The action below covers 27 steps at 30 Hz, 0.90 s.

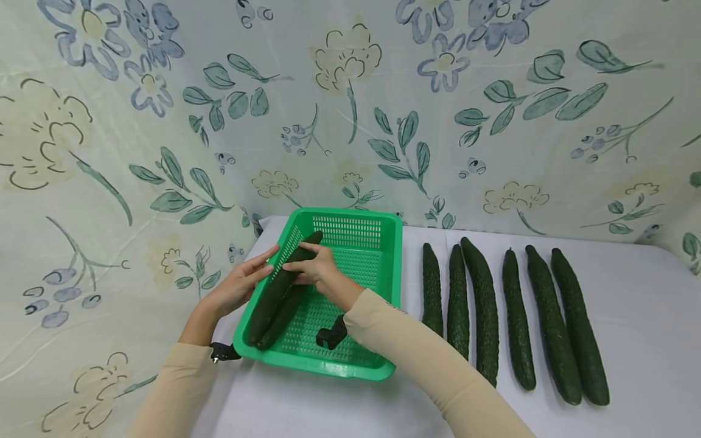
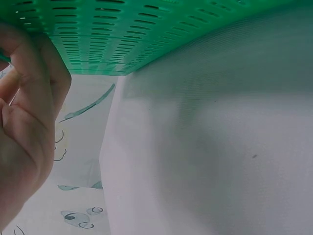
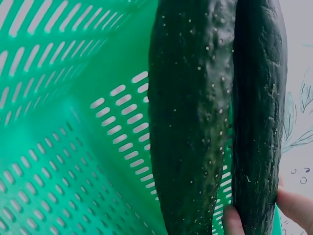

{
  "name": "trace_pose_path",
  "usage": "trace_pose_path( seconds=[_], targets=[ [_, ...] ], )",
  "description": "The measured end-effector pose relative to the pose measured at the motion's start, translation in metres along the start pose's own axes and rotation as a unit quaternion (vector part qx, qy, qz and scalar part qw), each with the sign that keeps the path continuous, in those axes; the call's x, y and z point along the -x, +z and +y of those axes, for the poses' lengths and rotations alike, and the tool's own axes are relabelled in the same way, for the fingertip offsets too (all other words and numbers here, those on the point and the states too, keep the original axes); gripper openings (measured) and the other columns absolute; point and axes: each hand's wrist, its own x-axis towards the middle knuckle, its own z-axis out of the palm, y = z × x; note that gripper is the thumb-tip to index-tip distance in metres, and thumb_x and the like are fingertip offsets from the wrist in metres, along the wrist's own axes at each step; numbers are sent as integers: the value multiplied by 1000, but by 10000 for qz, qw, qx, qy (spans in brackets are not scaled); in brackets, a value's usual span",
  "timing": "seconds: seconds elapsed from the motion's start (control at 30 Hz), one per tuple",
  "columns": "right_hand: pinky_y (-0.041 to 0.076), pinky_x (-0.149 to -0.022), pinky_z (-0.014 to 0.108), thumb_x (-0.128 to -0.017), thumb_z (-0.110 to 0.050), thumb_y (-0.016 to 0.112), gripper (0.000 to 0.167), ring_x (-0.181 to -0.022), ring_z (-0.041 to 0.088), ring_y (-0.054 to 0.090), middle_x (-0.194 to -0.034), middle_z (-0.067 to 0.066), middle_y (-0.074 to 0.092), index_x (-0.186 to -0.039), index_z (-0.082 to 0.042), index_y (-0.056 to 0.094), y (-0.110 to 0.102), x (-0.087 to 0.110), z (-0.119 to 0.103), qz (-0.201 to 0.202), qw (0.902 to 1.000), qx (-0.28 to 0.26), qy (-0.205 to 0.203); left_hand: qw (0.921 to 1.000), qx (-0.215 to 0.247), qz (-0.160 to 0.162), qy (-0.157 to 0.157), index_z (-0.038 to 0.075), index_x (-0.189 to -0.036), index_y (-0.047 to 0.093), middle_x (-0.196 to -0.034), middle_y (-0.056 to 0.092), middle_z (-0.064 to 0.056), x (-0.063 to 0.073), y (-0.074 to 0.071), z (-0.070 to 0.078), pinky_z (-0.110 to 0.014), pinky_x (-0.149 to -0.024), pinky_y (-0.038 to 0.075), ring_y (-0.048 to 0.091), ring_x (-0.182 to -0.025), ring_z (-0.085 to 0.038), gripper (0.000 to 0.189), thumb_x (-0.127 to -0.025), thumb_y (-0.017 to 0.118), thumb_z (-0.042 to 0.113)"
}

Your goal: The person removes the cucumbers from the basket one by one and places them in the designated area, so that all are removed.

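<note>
Two dark green cucumbers lie side by side along the left wall of a green perforated basket (image 1: 350,368). My right hand (image 1: 323,271) reaches over the basket and holds the outer cucumber (image 1: 272,298) near its far end. In the right wrist view, fingertips sit on both sides of that cucumber (image 3: 257,107). Right beside it, toward the basket's inside, rests the second cucumber (image 1: 287,313), large in the right wrist view. My left hand (image 1: 235,289) grips the basket's left rim from outside, its fingers bent at the slotted wall in the left wrist view.
On the white-covered table (image 1: 646,304), several cucumbers lie lengthwise in a row right of the basket, among them a curved one (image 1: 484,310) and a short one (image 1: 517,322). Floral cloth (image 1: 350,121) hangs behind and at the left. A black wrist strap (image 1: 331,334) shows over the basket.
</note>
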Motion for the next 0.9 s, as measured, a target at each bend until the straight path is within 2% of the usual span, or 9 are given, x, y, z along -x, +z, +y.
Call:
trace_pose_path(
  seconds=[0.03, 0.13, 0.2, 0.27, 0.5, 0.73, 0.83, 0.9],
  targets=[
    [58, -76, 40, -82, 4, 80, 70, -89, 35, 72, -148, 28, 38, -145, -15, 55, -1, 0, -1, 12, 10000, -50, 12, 10000, -2, -9, 9, 23, -161, 22, -129, 54, -8, 0, 0, 0, -21, -55, 43, 46, -54, -5, 55, -110, 41, 22],
    [58, -77, 41, -81, 5, 80, 70, -90, 36, 72, -148, 28, 38, -144, -16, 56, -3, 1, -2, 68, 9998, -169, -28, 9999, 124, -78, 10, 21, -161, 21, -130, 55, -8, 0, 0, 0, -24, -66, 53, 61, -74, -7, 55, -110, 40, 21],
    [58, -75, 40, -81, 5, 81, 70, -88, 36, 72, -148, 28, 38, -143, -17, 58, -4, 1, -4, 123, 9996, -223, -95, 9997, 197, -109, -3, 20, -162, 20, -133, 55, -8, 0, 1, 0, -29, -74, 56, 65, -89, -11, 55, -110, 40, 20],
    [58, -73, 40, -80, 6, 81, 69, -88, 36, 72, -147, 28, 39, -141, -17, 60, -6, 3, -7, 169, 9994, -274, -158, 9996, 241, -129, -13, 20, -162, 19, -134, 55, -8, -1, 0, 0, -31, -76, 57, 66, -94, -12, 55, -110, 39, 20],
    [59, -72, 41, -80, 6, 81, 69, -82, 32, 73, -150, 23, 39, -141, -21, 60, -15, 11, -20, 151, 9978, -591, -252, 9996, 227, -169, 6, 19, -162, 18, -128, 58, -6, -2, -1, -1, -31, -74, 57, 66, -88, -12, 56, -110, 40, 21],
    [58, -75, 42, -82, 9, 77, 68, -80, 30, 73, -155, 17, 33, -139, -25, 62, -24, 24, -40, -121, 9960, -853, -251, 9992, 362, -179, -8, 20, -162, 17, -137, 53, -7, -1, -1, -2, -37, -79, 57, 67, -104, -18, 55, -111, 38, 18],
    [58, -77, 43, -84, 8, 76, 66, -78, 28, 73, -156, 16, 32, -138, -27, 63, -29, 30, -46, -209, 9958, -844, -302, 9993, 342, -132, -15, 19, -162, 18, -136, 53, -8, -1, 0, -2, -35, -77, 57, 68, -99, -17, 55, -111, 38, 18],
    [57, -79, 44, -84, 8, 76, 66, -78, 26, 72, -155, 16, 32, -138, -28, 62, -33, 35, -50, -281, 9957, -817, -348, 9996, 270, -84, -17, 20, -162, 19, -135, 54, -9, -1, 1, -2, -31, -72, 57, 68, -91, -15, 55, -110, 39, 18]
  ],
)
